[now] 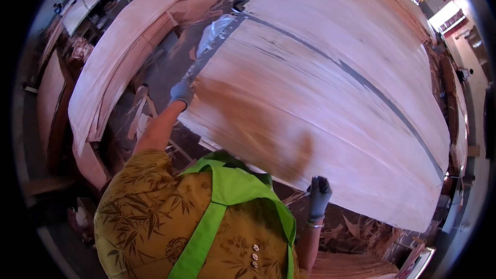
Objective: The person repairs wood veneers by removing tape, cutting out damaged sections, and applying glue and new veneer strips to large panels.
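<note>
Wood sheet (pixel 330 129): thin, pale pink, streaked grain, brown patch, slightly ragged edges. Crumpled white plastic (pixel 214 32) near its far left corner; contents, if any, indiscernible. Sheet lies in front of the person, extending away from both hands. Left hand (pixel 182 92), grey-gloved, at left edge; grip cannot be told. Right hand (pixel 320 196), gloved, clenched by near edge; whether holding anything, unclear.

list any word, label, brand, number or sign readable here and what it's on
None can be read.
Wood veneer sheet in front: no lettering shows.
Bright green apron: no lettering shows.
Mustard-brown shirt: leaf prints and a round motif, too unclear to tell whether it holds a character.
Far background: too small and blurred to tell.
</note>
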A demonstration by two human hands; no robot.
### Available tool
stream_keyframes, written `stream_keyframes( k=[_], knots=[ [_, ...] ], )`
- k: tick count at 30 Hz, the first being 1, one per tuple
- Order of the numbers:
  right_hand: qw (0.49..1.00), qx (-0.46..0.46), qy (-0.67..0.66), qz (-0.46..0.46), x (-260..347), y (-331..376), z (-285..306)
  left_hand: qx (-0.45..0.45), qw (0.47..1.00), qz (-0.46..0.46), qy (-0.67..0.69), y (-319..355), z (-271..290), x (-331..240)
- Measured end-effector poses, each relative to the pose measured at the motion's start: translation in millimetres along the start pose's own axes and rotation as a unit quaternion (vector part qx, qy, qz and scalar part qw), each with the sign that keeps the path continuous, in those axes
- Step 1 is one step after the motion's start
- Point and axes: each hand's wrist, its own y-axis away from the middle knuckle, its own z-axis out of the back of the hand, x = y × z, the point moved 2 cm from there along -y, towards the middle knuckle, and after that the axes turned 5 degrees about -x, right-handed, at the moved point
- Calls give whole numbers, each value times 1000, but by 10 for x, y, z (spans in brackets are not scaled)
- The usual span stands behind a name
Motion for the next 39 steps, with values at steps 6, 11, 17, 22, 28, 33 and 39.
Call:
stream_keyframes(
  k=[6,11,17,22,28,33,39],
  knots=[
    [998,36,-25,-47,272,-508,-682,26,993,-57,-97,195,298,-80],
    [988,69,-118,-77,36,-1042,-1477,-53,940,-334,42,-23,187,-644],
    [960,59,-144,-231,-310,-1503,-2073,-31,838,-531,123,-676,-257,-1606],
    [973,71,-3,-220,206,-1545,-2422,-8,836,-540,92,-1390,-669,-1835],
    [985,63,52,-155,504,-2010,-3134,-51,869,-474,135,-1940,-691,-1893],
    [976,75,-48,-197,719,-2616,-3810,-5,857,-479,190,-2055,-821,-1879],
    [950,47,-113,-286,444,-2953,-4204,-12,833,-503,229,-2062,-791,-1913]
  ],
)
